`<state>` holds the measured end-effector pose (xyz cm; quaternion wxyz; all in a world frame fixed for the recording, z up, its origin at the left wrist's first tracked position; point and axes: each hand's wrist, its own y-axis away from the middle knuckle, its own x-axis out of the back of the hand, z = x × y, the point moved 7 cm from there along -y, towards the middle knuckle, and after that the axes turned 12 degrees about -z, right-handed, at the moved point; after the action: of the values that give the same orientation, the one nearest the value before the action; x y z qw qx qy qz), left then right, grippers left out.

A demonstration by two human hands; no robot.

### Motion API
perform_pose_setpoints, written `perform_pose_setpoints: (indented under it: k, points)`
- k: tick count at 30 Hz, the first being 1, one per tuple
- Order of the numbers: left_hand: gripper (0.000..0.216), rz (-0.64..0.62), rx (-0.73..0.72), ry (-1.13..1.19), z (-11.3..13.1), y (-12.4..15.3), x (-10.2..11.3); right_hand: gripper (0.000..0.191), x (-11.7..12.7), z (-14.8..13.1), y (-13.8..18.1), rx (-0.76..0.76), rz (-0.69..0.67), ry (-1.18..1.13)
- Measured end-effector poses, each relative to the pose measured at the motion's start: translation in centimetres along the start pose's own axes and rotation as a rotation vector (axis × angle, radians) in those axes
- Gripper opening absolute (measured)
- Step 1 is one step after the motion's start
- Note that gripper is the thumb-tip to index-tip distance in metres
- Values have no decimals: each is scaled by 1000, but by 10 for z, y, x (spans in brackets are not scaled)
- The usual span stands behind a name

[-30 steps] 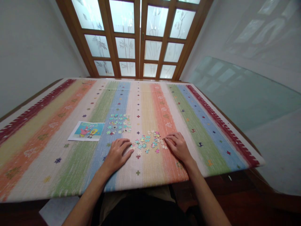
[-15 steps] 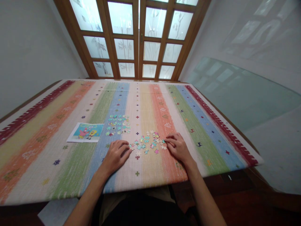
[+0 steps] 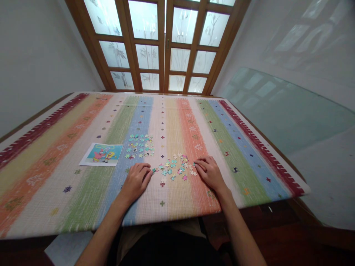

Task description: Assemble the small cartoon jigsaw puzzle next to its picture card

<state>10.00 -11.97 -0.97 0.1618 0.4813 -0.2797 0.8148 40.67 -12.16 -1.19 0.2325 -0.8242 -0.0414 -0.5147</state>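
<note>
My left hand [image 3: 137, 179] rests on the tablecloth with its fingers curled, and a small teal jigsaw piece [image 3: 154, 170] is at the fingertips. On the other side of the loose pile, my right hand [image 3: 210, 170] pinches a teal jigsaw piece [image 3: 194, 164] between thumb and fingers. Between the hands lie several scattered jigsaw pieces [image 3: 173, 170] in teal, pink, yellow and pale backs. Beyond my left hand is a second group of mostly teal pieces [image 3: 141, 145], spread in rough rows on the blue stripe.
A printed cartoon picture [image 3: 102, 154] lies flat at the left of the pieces. The striped tablecloth [image 3: 238, 147] covers the table up to its edges. Wooden doors with frosted panes [image 3: 163, 44] stand behind, and a glass panel [image 3: 288, 107] leans at the right wall.
My left hand has drawn back slightly to the left, and a teal piece now shows at its fingertips. My right hand stays nearly in place with its piece.
</note>
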Motion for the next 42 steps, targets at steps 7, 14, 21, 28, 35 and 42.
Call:
perform_pose_setpoints:
  k: [7,14,21,28,35,42]
  points:
    - [21,-22,4,13,-1,0,-2,30,-3,-4,-2,-20,-54,-3]
    - [18,-41,-27,12,3,0,-3,34,-12,-16,-6,42,-171,66]
    - [17,-32,-57,12,6,1,-1,37,-11,-10,-3,7,-153,52]
    - [18,-38,-73,34,8,2,-1,34,-12,-13,-3,30,-168,82]
    - [22,-38,-79,116,18,-2,-1,32,-8,-11,-2,-1,-132,22]
    - [23,-102,-41,88,29,-19,-12,31,-8,-11,-2,0,-124,25]
